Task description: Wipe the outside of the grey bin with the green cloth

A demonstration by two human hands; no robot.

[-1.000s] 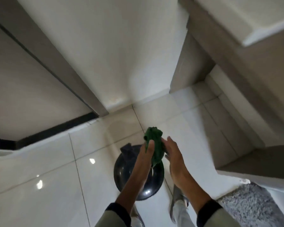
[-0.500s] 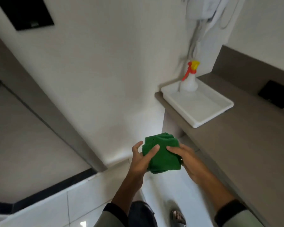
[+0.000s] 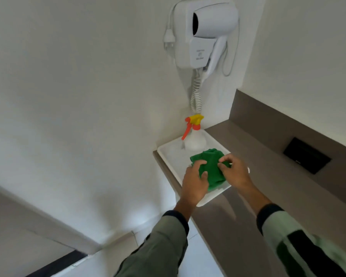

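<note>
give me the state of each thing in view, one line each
crumpled green cloth: bunched, held in both hands over the tray
left hand: gripping the cloth
right hand: pinching the cloth
white plastic tray: flat on the counter
white spray bottle with orange trigger: upright in the tray
white wall-mounted hair dryer: docked in its holder

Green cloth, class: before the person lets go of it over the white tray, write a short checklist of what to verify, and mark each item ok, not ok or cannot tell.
1. Both hands on the green cloth: left hand and right hand grip it. Ok.
2. Cloth is above the white tray, not past its edge. Ok.
3. Cloth is resting on the tray. Cannot tell.
4. Spray bottle stands upright at the tray's far end, apart from the cloth. Ok.
5. Grey bin in view, to confirm that wiping is done. Not ok.
6. Hair dryer cord hangs clear of the hands. Ok.
</note>
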